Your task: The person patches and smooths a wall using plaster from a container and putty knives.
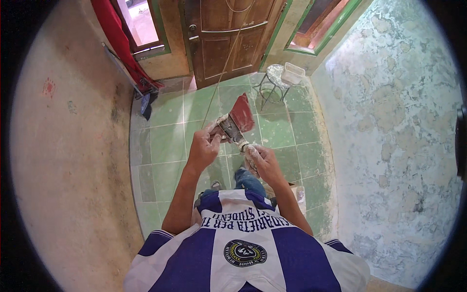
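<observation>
A person in a purple-and-white striped jersey [245,228] works a scraper [232,130] and a red spreader [243,114] at mid-scene, above a green tiled floor [309,129]. The right hand [262,161] has its fingers wrapped around the scraper's handle; the left hand [203,146] has its fingers pinched on a whitish, crusted edge beside the blade (apparently the spreader's, though the overlap makes it hard to tell). The red sheet points to the far side, partly behind the metal blade.

The floor runs between a stained beige wall [73,155] on the left and a mottled pale wall [399,146] on the right; both stand well apart from the hands, leaving room on either side of the arms. On the far side, a brown wooden door [224,58] closes off the space.

A thin cord [226,63] descends from the far side and passes behind the left hand, the closest obstacle. At far right, a round stool [275,75] bears a clear plastic tub [293,74] near the pale wall. A red curtain [114,36] hangs at far left, and the person's jeans [249,181] show just below the right hand.
</observation>
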Demonstrator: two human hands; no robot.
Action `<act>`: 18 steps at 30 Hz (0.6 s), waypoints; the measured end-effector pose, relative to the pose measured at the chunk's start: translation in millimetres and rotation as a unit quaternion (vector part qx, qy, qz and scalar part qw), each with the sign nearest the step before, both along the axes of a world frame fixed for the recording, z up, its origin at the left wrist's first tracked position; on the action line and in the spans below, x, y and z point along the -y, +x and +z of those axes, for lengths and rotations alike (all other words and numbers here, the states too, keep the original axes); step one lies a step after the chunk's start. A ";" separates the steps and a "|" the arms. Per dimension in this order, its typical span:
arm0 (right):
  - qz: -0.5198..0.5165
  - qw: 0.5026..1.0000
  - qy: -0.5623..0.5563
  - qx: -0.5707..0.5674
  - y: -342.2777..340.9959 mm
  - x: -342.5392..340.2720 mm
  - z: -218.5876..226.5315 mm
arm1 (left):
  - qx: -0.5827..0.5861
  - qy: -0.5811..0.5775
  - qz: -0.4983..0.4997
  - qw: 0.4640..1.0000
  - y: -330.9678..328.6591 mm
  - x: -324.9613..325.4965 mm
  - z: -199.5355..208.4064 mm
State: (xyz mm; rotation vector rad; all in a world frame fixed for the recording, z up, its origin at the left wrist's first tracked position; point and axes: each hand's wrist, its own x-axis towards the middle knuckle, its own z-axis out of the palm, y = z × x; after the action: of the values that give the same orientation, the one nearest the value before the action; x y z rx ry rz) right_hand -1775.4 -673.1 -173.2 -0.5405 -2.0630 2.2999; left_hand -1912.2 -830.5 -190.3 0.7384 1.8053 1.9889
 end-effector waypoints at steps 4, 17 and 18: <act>0.016 1.000 -0.027 -0.003 -37.6 -25.2 -8.0 | -0.060 -0.082 0.033 0.994 -35.1 -20.8 0.6; -0.025 0.995 -0.077 -0.058 -149.0 -217.2 4.7 | 0.079 0.011 0.123 0.989 -122.4 -194.9 1.8; -0.016 0.995 -0.078 -0.066 -152.3 -239.9 5.7 | 0.076 0.009 0.123 0.989 -133.3 -206.2 1.1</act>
State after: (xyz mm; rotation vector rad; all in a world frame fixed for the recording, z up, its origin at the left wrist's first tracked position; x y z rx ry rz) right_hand -1927.7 -433.2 -167.5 -0.4098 -1.8162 2.4201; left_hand -2045.5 -624.2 -189.2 0.3707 1.8634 2.1520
